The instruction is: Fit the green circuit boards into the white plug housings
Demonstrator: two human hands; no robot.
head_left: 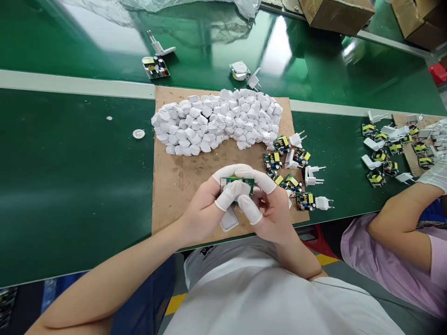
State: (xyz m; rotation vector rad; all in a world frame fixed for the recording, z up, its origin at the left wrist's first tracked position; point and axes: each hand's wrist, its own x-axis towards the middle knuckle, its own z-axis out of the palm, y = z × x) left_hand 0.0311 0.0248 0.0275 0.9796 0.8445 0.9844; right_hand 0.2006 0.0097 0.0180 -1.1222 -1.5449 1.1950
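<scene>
Both of my hands wear white finger cots and meet over a sheet of brown cardboard (185,186). My left hand (209,200) grips a small green circuit board (247,182) from the left, thumb across its face. From the other side my right hand (270,204) closes on the same board, its thumb beside the left one. A white plug piece (229,220) hangs below the board, under my thumbs. Fingers hide much of the board. Beyond my hands lies a wide heap of small white lumps (223,118).
Right of my hands lie several circuit boards (305,201) with white plugs (323,203). Two more boards (155,67) (239,70) rest at the back. A white disc (138,134) lies left. A co-worker's arm (401,214) reaches in at right, near more boards. Cardboard boxes (337,16) stand behind.
</scene>
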